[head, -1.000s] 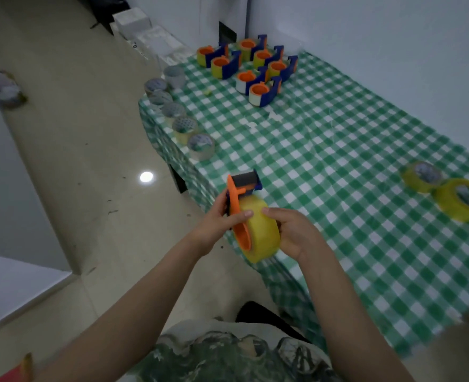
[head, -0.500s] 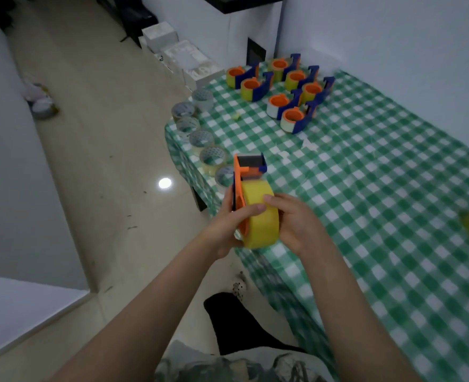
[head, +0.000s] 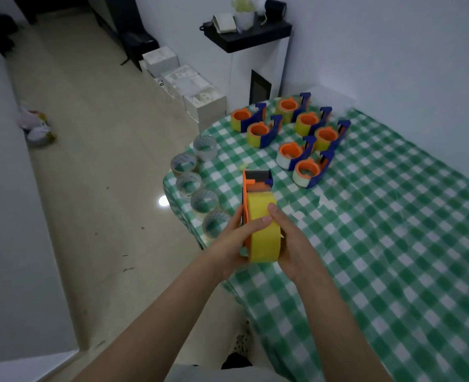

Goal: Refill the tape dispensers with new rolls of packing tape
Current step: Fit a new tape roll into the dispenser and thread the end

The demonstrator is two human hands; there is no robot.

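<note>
An orange and blue tape dispenser (head: 256, 183) carries a yellow tape roll (head: 263, 230), held upright over the near left edge of the table. My left hand (head: 233, 244) grips its orange side, thumb across the roll. My right hand (head: 291, 241) holds the roll's right side, with one fingertip on top of the yellow band. Several loaded orange and blue dispensers (head: 305, 139) stand grouped at the table's far corner. Several clear tape rolls (head: 197, 186) line the left edge.
The green checked tablecloth (head: 393, 230) covers the table. A white cabinet with a black top (head: 252, 62) stands behind the far corner, and white boxes (head: 186, 84) line the floor by the wall. Bare floor lies to the left.
The view has swung left and up, so the yellow rolls at the right are out of sight. The dispenser has turned more upright in both hands, with its cutter end pointing away.
</note>
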